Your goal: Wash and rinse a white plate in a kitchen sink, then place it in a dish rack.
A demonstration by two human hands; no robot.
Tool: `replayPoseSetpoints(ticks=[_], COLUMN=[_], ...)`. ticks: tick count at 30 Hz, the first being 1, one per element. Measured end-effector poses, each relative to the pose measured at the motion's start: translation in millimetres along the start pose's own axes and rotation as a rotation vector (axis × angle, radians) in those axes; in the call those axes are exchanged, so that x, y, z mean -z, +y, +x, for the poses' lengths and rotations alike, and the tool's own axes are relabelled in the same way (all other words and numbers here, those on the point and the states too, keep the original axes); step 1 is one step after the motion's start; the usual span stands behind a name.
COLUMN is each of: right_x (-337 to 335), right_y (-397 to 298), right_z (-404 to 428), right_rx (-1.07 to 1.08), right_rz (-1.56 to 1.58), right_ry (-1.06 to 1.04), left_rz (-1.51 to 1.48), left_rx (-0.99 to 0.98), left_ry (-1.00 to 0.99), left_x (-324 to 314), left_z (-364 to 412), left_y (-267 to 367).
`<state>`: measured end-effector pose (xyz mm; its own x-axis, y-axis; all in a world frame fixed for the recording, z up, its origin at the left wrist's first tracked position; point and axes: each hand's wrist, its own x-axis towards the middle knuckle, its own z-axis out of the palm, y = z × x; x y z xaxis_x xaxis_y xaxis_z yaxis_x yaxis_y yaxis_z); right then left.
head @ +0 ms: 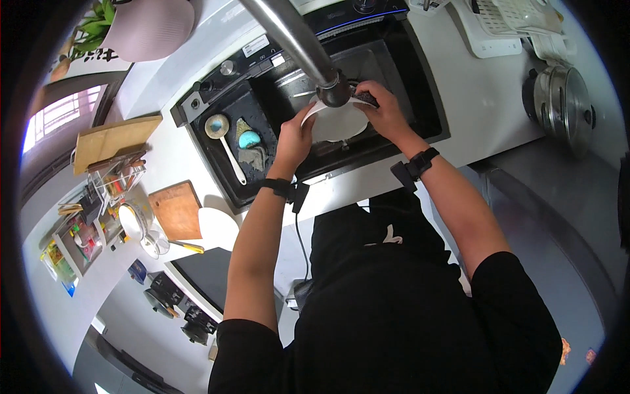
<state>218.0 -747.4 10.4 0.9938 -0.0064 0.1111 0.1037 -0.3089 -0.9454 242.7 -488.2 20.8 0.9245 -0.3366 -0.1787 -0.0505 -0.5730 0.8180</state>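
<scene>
A white dish (339, 124) is held tilted over the black sink basin (411, 74), below the end of a metal faucet (300, 42). My left hand (294, 143) grips the dish's left rim, thumb and fingers on either side. At the opposite rim, my right hand (389, 115) holds a dark scrubbing pad (366, 99) against the dish. The faucet head hides part of the far rim, and whether water runs cannot be made out.
Left of the basin, a drainboard (224, 170) carries a long-handled round brush (216, 127), a turquoise scrubber (249, 140) and a grey cloth (254, 156). A wooden cutting board (174, 209) and white plate (216, 229) lie farther left. Stacked steel pots (566, 106) stand at right.
</scene>
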Motion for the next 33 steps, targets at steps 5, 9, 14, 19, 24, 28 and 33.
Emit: replayPoseSetpoints(ticks=[5, 9, 14, 19, 24, 28, 33], right_x=[-20, -43, -31, -45, -42, -56, -25], right_y=[-29, -39, -19, -38, -19, -46, -19], right_z=[3, 4, 0, 0, -4, 5, 6], right_rx=[-0.069, 0.319, -0.033, 0.335, 0.101, 0.196, 0.219], right_rz=[-0.224, -0.5, -0.584, -0.592, -0.802, -0.688, -0.579], right_ry=[-0.066, 0.0, 0.045, -0.005, 0.079, 0.039, 0.02], left_rz=[0.575, 0.725, 0.751, 0.818, 0.831, 0.819, 0.565], left_rx=[-0.172, -0.172, -0.136, -0.163, -0.105, -0.079, -0.14], left_ry=[-0.046, -0.063, 0.017, -0.058, -0.093, -0.14, 0.069], left_x=[-13, -21, -11, -17, -20, -22, -8], left_z=[6, 10, 16, 14, 17, 17, 7], left_y=[13, 12, 28, 26, 33, 35, 39])
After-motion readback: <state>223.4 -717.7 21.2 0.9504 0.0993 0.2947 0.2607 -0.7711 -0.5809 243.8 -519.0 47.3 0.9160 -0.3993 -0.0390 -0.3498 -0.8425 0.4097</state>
